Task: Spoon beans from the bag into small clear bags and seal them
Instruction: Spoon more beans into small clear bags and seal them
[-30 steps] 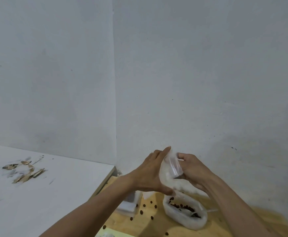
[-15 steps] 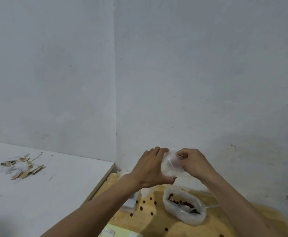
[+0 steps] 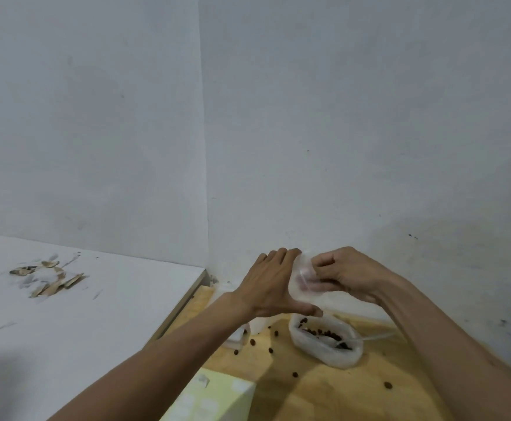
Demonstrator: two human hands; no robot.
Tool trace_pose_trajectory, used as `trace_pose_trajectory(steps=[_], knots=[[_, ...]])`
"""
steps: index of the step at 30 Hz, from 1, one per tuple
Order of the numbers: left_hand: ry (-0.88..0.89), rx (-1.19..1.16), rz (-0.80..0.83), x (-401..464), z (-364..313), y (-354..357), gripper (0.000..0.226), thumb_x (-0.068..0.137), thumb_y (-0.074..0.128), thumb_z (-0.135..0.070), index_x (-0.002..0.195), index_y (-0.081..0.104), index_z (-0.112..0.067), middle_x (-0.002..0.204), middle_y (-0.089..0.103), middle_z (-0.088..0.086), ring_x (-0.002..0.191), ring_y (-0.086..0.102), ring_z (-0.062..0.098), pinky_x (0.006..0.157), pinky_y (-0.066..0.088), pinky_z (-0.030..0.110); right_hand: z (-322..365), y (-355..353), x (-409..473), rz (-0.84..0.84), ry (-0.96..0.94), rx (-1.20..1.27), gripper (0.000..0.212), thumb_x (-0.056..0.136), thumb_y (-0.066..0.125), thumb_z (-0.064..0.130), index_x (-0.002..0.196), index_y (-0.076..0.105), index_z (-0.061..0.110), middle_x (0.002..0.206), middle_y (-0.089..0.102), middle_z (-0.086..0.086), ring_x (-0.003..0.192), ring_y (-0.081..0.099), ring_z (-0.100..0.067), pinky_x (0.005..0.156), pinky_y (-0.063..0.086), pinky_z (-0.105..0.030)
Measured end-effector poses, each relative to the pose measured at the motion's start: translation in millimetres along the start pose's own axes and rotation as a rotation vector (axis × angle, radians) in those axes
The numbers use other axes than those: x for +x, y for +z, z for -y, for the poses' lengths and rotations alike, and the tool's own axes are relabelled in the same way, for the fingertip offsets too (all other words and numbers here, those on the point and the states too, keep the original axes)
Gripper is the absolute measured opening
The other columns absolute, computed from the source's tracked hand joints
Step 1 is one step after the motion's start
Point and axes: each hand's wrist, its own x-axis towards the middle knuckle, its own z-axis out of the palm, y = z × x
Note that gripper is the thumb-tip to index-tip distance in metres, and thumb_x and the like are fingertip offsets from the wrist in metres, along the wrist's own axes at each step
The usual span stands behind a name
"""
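A small clear bag (image 3: 304, 281) is held up between both hands above the wooden table. My left hand (image 3: 274, 287) holds its left side, fingers over the top and thumb underneath. My right hand (image 3: 348, 273) pinches the bag's upper right edge with curled fingers. Below them a white plastic bag of dark beans (image 3: 324, 341) lies open on the table, with a clear spoon handle (image 3: 372, 337) sticking out to the right. What the small bag holds is hard to make out.
Loose beans (image 3: 271, 349) lie scattered on the wooden table (image 3: 324, 387). A pale yellow-green box (image 3: 214, 396) sits at the near edge, a white container (image 3: 239, 335) behind my left forearm. A white surface with wood scraps (image 3: 50, 279) stretches left. Walls meet close behind.
Both hands have turned the small bag from upright to more level and drawn closer together on it. The view has shifted slightly, showing more of the table.
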Motion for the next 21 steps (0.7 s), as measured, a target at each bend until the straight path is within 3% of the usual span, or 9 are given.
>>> trace_pose_trajectory(steps=[3,9,12,14,17,19,21], knots=[[0.048,0.002,0.042,-3.7,-6.3,0.6,0.106,0.067,0.071,-0.079,0.144,0.038,-0.013,0.126,0.052,-0.001,0.107,0.049,0.018,0.097,0.040,0.032,-3.9,0.5,-3.5,0.089,0.013,-0.111,0.016,0.090,0.071,-0.002,0.105,0.075,-0.008,0.104,0.076,-0.022,0.099,0.076,-0.027,0.091,0.060,-0.033],[-0.008,-0.168,0.144,-6.0,-16.4,7.0,0.091,0.076,0.073,-0.068,0.143,0.041,-0.015,0.134,0.054,-0.001,0.116,0.050,0.018,0.092,0.038,0.028,-11.9,-0.6,-9.1,0.042,0.025,-0.163,0.021,0.086,0.079,0.009,0.104,0.078,-0.002,0.100,0.080,-0.012,0.094,0.078,-0.022,0.093,0.060,-0.033],[-0.010,-0.161,0.160,-1.8,-19.6,9.8,0.086,0.080,0.072,-0.065,0.143,0.042,-0.014,0.137,0.055,0.002,0.116,0.052,0.020,0.088,0.036,0.027,-17.6,-9.1,-12.4,0.046,-0.005,-0.272,0.011,0.089,0.077,0.009,0.091,0.078,-0.001,0.089,0.078,-0.014,0.089,0.076,-0.021,0.091,0.061,-0.035],[-0.004,-0.107,0.165,1.2,-18.8,12.7,0.086,0.081,0.070,-0.065,0.144,0.042,-0.013,0.138,0.055,0.003,0.118,0.053,0.022,0.092,0.036,0.029,-24.0,-15.9,-11.8,-0.057,-0.049,-0.341,0.014,0.090,0.073,0.006,0.077,0.072,0.001,0.074,0.069,-0.014,0.078,0.072,-0.022,0.088,0.062,-0.040],[-0.090,-0.080,0.232,1.4,-12.6,18.7,0.093,0.080,0.066,-0.071,0.148,0.037,-0.014,0.143,0.051,0.004,0.124,0.050,0.025,0.101,0.038,0.034,-39.1,-37.7,-12.2,-0.354,-0.028,-0.461,0.008,0.092,0.074,0.017,0.092,0.079,0.011,0.090,0.079,-0.005,0.082,0.075,-0.018,0.082,0.063,-0.034],[-0.214,-0.154,0.318,0.7,-8.5,24.5,0.097,0.077,0.067,-0.073,0.149,0.037,-0.015,0.145,0.048,0.005,0.126,0.050,0.025,0.099,0.041,0.035,-54.2,-56.2,-17.2,-0.480,0.113,-0.697,0.035,0.094,0.068,0.041,0.113,0.074,0.013,0.117,0.074,-0.007,0.102,0.070,-0.023,0.091,0.058,-0.040],[-0.329,-0.253,0.405,2.3,-6.8,31.7,0.099,0.073,0.068,-0.075,0.147,0.040,-0.015,0.144,0.049,0.006,0.124,0.051,0.025,0.092,0.043,0.033,-72.1,-68.8,-26.2,-0.456,0.335,-0.850,0.073,0.093,0.057,0.064,0.139,0.056,0.008,0.142,0.059,-0.011,0.124,0.059,-0.030,0.098,0.050,-0.040]])
